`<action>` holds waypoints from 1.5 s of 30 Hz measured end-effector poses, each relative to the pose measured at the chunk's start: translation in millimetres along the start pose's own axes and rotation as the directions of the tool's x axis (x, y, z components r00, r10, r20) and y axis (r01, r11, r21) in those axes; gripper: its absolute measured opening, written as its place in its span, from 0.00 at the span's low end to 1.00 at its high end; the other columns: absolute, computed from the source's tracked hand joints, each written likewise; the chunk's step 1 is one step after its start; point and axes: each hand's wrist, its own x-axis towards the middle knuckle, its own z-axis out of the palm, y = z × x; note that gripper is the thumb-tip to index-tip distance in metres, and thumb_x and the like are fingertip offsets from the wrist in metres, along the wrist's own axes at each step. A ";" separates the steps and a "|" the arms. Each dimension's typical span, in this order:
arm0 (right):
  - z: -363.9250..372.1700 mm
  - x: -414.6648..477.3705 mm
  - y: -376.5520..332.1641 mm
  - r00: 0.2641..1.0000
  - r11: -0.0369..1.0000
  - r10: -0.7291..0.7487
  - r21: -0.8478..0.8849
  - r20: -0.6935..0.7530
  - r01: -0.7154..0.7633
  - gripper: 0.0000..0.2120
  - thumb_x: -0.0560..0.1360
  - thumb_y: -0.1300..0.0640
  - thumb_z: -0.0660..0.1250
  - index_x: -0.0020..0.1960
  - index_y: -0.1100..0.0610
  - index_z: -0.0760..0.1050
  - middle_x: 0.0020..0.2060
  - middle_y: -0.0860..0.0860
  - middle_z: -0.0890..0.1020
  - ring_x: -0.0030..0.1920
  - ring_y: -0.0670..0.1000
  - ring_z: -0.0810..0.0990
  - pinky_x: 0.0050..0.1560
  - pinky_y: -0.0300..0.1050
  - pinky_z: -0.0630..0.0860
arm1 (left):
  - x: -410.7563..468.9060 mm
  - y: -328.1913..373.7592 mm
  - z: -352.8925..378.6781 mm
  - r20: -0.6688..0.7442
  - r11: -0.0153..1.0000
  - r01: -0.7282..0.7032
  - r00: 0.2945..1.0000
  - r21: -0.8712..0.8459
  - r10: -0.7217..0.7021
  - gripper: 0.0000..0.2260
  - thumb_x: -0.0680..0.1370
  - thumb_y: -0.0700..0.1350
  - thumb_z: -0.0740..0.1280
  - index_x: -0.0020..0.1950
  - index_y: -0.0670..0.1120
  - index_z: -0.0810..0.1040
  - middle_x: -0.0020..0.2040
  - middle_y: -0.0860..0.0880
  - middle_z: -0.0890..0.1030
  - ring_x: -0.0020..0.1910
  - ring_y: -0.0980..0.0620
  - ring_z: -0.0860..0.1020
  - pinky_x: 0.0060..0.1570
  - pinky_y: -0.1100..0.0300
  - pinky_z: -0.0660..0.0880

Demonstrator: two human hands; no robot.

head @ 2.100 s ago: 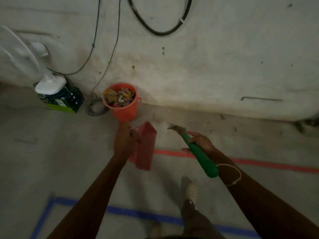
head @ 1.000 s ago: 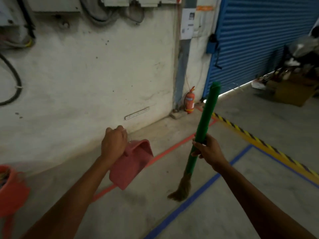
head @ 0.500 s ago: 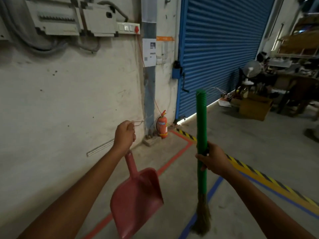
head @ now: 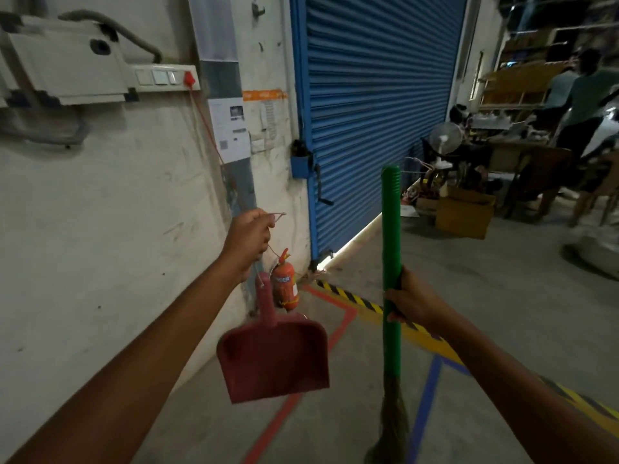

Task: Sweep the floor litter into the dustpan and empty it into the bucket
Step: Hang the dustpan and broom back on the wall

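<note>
A red dustpan (head: pixel 273 358) hangs open side down from a thin string. My left hand (head: pixel 247 239) pinches that string above the pan's handle, near the white wall. My right hand (head: pixel 410 301) grips the green handle of a broom (head: pixel 391 256), which stands upright with its brown bristles near the floor at the bottom of the view. The bucket and any floor litter are out of sight.
A small red fire extinguisher (head: pixel 284 284) stands at the wall corner behind the dustpan. A blue roller shutter (head: pixel 378 112) fills the wall ahead. Red, blue and yellow-black tape lines cross the concrete floor. At the far right are a cardboard box (head: pixel 464 212), a fan, cluttered tables and people.
The view swung right, away from the orange bucket, toward the shutter. The dustpan dropped from my left hand's grip to hang on its string. The broom turned upright, bristles down.
</note>
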 end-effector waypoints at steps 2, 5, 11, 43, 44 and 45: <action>-10.7 45.4 2.5 0.998 0.999 -0.033 -0.019 -0.049 0.032 0.14 0.77 0.66 0.64 0.57 0.53 0.65 0.39 0.61 0.82 0.30 0.56 0.84 0.32 0.51 0.82 | 41.7 5.4 20.5 -0.025 0.999 -0.038 0.999 0.014 0.038 0.12 0.81 0.40 0.62 0.38 0.47 0.71 0.24 0.54 0.66 0.21 0.57 0.61 0.23 0.65 0.56; -33.1 124.1 8.4 0.987 0.991 -0.112 -0.083 -0.115 0.103 0.11 0.75 0.62 0.69 0.53 0.53 0.70 0.40 0.57 0.83 0.33 0.56 0.85 0.38 0.56 0.83 | 107.9 14.2 54.4 -0.071 0.997 -0.076 0.995 0.007 0.076 0.13 0.80 0.41 0.63 0.36 0.48 0.69 0.22 0.56 0.65 0.21 0.58 0.60 0.23 0.65 0.56; -92.7 281.6 7.9 0.967 0.975 -0.214 -0.086 -0.136 0.204 0.10 0.76 0.60 0.71 0.46 0.48 0.71 0.41 0.53 0.83 0.38 0.51 0.84 0.40 0.51 0.83 | 240.6 43.2 131.4 -0.179 0.990 -0.141 0.973 0.026 0.143 0.14 0.80 0.41 0.65 0.35 0.48 0.68 0.22 0.55 0.67 0.21 0.56 0.62 0.23 0.65 0.57; -180.2 988.2 -252.3 0.685 0.621 -0.674 0.289 -0.278 0.728 0.10 0.76 0.60 0.72 0.54 0.54 0.72 0.37 0.55 0.82 0.30 0.48 0.83 0.32 0.46 0.82 | 854.5 204.7 227.5 -0.312 0.973 -0.222 0.931 -0.070 0.190 0.04 0.78 0.36 0.62 0.44 0.42 0.73 0.28 0.46 0.69 0.26 0.50 0.74 0.29 0.61 0.73; -176.8 1006.1 -263.5 0.664 0.588 -0.699 0.316 -0.266 0.745 0.10 0.77 0.57 0.72 0.53 0.54 0.72 0.36 0.55 0.82 0.28 0.47 0.81 0.29 0.41 0.79 | 871.4 206.1 226.7 -0.338 0.971 -0.232 0.920 -0.065 0.197 0.04 0.78 0.36 0.62 0.44 0.41 0.73 0.28 0.46 0.69 0.26 0.50 0.75 0.28 0.61 0.73; -172.7 1023.5 -275.0 0.644 0.554 -0.720 0.345 -0.259 0.758 0.09 0.78 0.53 0.71 0.53 0.54 0.72 0.34 0.55 0.81 0.26 0.47 0.79 0.27 0.39 0.76 | 888.0 208.0 226.0 -0.368 0.969 -0.242 0.907 -0.052 0.207 0.05 0.78 0.36 0.62 0.43 0.41 0.73 0.28 0.47 0.68 0.25 0.50 0.74 0.26 0.62 0.72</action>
